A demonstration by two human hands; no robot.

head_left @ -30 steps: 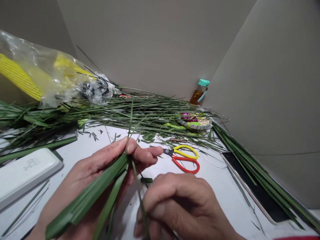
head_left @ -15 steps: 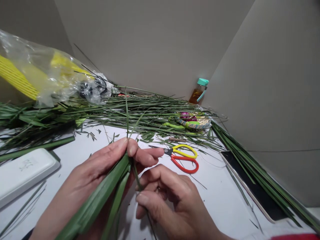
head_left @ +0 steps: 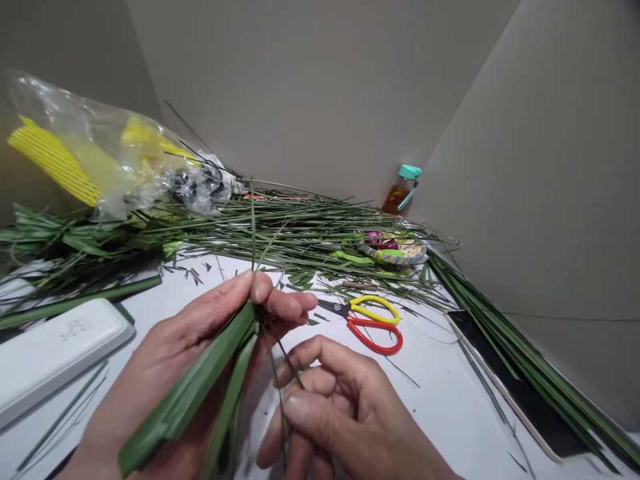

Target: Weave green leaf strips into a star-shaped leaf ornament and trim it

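Observation:
My left hand (head_left: 200,333) pinches a bundle of green leaf blades (head_left: 195,397) between thumb and fingers. Thin leaf tips (head_left: 253,230) stick up above the pinch, while the broad ends slant down toward me. Below it, narrow strands (head_left: 278,393) hang from the bundle. My right hand (head_left: 340,407) is lower and to the right, its thumb and fingers closed on one thin leaf strand (head_left: 289,363); another strand hangs beside its fingertips. Just beyond the hands lie scissors (head_left: 375,323) with one yellow and one red handle, blades pointing left.
Long green leaves (head_left: 300,220) pile across the back. A small woven basket (head_left: 415,253) holds purple items. Behind stands a teal-capped bottle (head_left: 401,190). Left are a plastic bag (head_left: 110,180) with yellow contents and a white power-bank-like block (head_left: 65,357); right, leaves overlap a dark flat device (head_left: 530,393).
Two hanging strands now show apart where they looked like one. My right hand's fingers have shifted slightly along them. The whole view has moved a little; my left hand keeps its pinch.

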